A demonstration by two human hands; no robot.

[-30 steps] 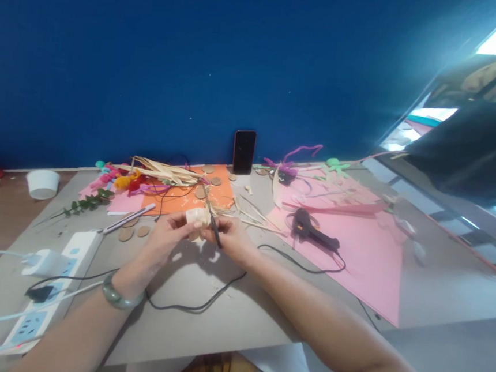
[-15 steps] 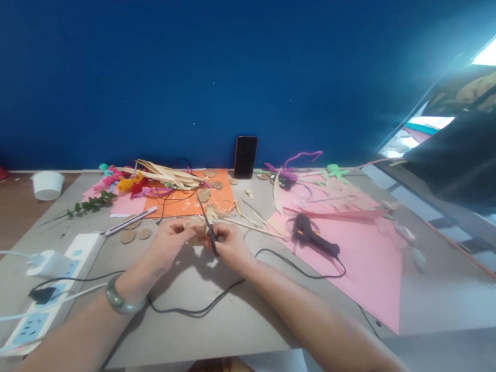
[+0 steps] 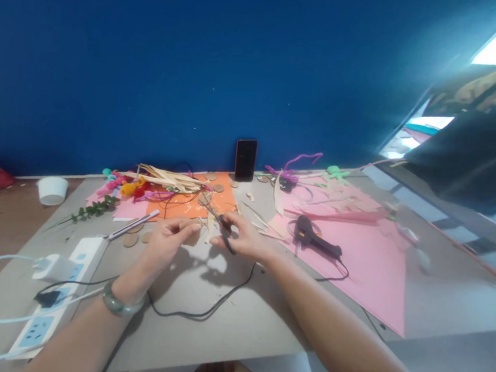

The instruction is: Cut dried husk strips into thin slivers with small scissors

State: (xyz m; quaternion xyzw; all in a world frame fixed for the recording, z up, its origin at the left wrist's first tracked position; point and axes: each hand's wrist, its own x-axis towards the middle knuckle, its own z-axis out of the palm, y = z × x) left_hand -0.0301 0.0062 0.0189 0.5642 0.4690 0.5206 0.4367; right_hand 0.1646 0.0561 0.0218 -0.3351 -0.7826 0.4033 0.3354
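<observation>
Spanning the back of the view, a blue wall stands behind a grey table. Pink paper covers much of the table's right side, and a white power strip lies at a slant on the left, plugs in its sockets. Between them, toward the wall, lies an orange sheet.

Near the middle, the right hand has its fingers curled around the handles of the scissors, which it holds above the table in front of the orange sheet. Their long axis runs diagonally: the handles sit nearer the person and to the right, while the blades point away and leftward, toward the sheet. How far the blades are parted is hard to tell. The left hand, just beside, is mostly closed, thumb against curled fingers.

A black glue gun rests on the pink paper, well apart from the scissors, its handle angled toward the lower right. Straw strips lie across the orange sheet; a phone stands upright by the wall, and a white cup sits far left. Smallest is the tan scrap pinched at the left fingertips, its shape unclear.
</observation>
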